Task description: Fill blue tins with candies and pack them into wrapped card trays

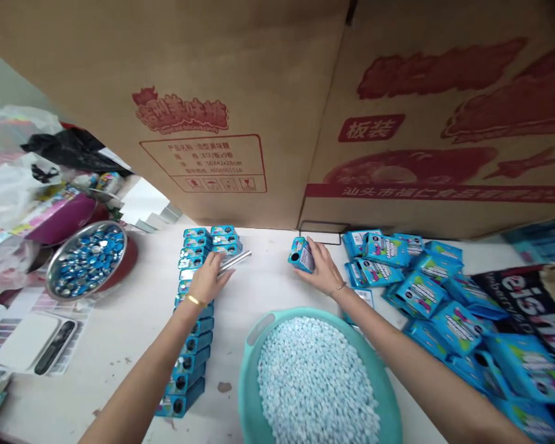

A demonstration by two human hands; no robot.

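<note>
My left hand [207, 279] is closed around a shiny silver metal rod or narrow scoop [235, 262]; its exact kind I cannot tell. Below and beside that hand runs a long row of small blue boxes [190, 350], with a shorter row [225, 239] at its far right. My right hand [322, 268] grips a small blue box [301, 255] that stands on the table. Nearer to me, between my forearms, a turquoise basin [247, 394] holds many pale blue candies [319, 376].
Large brown cartons [268, 123] wall off the back. Blue boxes [419, 293] lie heaped on the right by a black printed bag [531, 302]. On the left are a metal bowl [132, 256] of shiny blue pieces, a white scale [32, 342] and plastic bags [18, 172].
</note>
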